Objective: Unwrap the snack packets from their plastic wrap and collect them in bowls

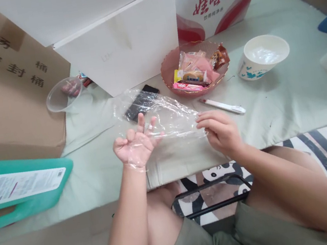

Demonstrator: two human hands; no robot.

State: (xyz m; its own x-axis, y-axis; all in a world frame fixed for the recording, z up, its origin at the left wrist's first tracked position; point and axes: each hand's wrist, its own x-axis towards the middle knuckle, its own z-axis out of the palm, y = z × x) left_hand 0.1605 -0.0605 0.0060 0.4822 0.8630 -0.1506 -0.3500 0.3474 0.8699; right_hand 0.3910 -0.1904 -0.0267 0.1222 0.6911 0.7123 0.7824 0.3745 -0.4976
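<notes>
A sheet of thin clear plastic film (171, 112) stretches between my two hands above the cloth-covered table; whether it is a bag or a glove I cannot tell. My left hand (137, 146) is palm up with its fingers apart and partly bent, and the film lies over it down to the wrist. On the right, my right hand (220, 131) pinches the film's edge between thumb and fingers. Behind the film lies a dark phone (142, 102). A white pen-like cutter (224, 106) rests just beyond my right hand.
A pink bowl (166, 73) of wrapped snacks stands behind, with a white paper cup (253, 65) to its right. White boxes (136, 38) line the back. A clear plastic cup (52, 100) lies left, near a cardboard carton (18, 110) and a green container (53, 165).
</notes>
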